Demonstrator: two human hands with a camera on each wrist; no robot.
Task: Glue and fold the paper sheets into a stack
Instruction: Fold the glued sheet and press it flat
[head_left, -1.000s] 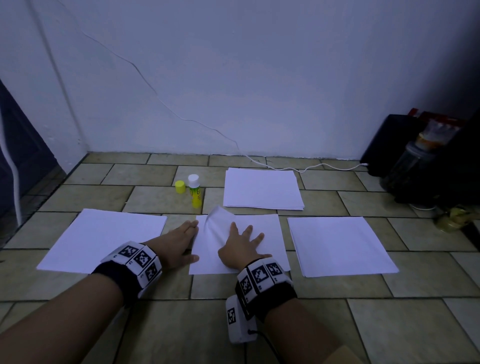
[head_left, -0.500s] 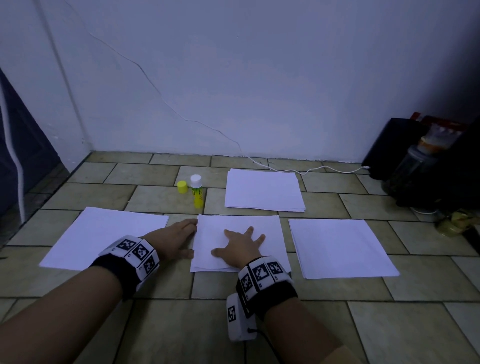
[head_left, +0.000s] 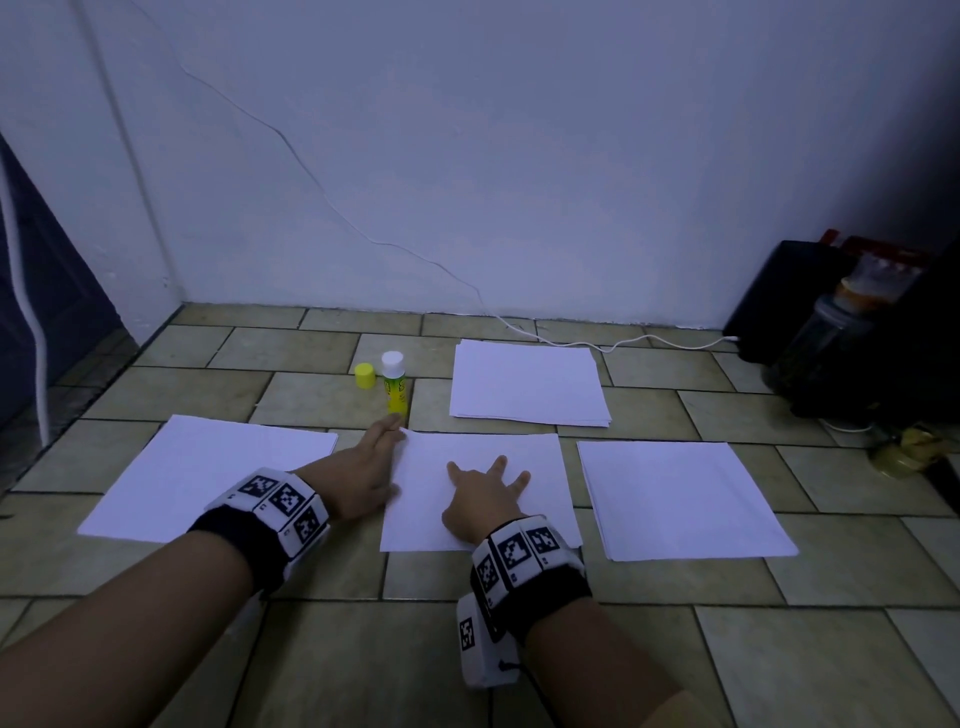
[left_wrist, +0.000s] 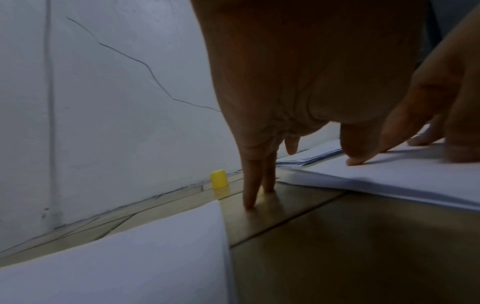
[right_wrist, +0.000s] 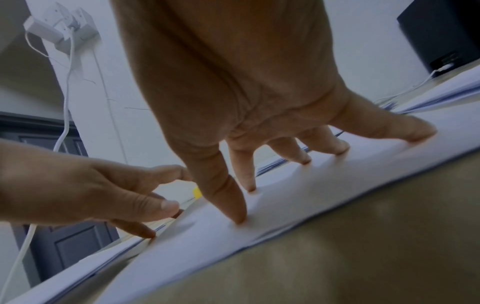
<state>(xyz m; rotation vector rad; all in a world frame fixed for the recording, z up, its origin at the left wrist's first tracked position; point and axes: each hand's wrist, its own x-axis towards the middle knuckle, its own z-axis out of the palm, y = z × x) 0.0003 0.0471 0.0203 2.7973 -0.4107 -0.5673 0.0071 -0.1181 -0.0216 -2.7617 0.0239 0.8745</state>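
Several white paper piles lie on the tiled floor. The middle stack (head_left: 540, 467) lies flat under my right hand (head_left: 485, 488), whose spread fingers (right_wrist: 239, 207) press down on its top sheet (right_wrist: 298, 195). My left hand (head_left: 363, 467) rests beside the stack's left edge, straight fingers (left_wrist: 250, 185) touching the floor tile and thumb at the paper's edge. An uncapped glue stick (head_left: 395, 382) stands just beyond the left fingertips, its yellow cap (head_left: 365, 375) (left_wrist: 219, 179) beside it.
More paper lies at the left (head_left: 208, 475), right (head_left: 680, 499) and back (head_left: 527, 382). A white cable (head_left: 571, 340) runs along the wall to a black box (head_left: 779, 301). A jar (head_left: 826, 332) and clutter stand at the far right.
The raised, folded-over part of the middle sheet has come down flat. My right hand has slid onto it and spread out; my left hand has moved forward along the left edge.
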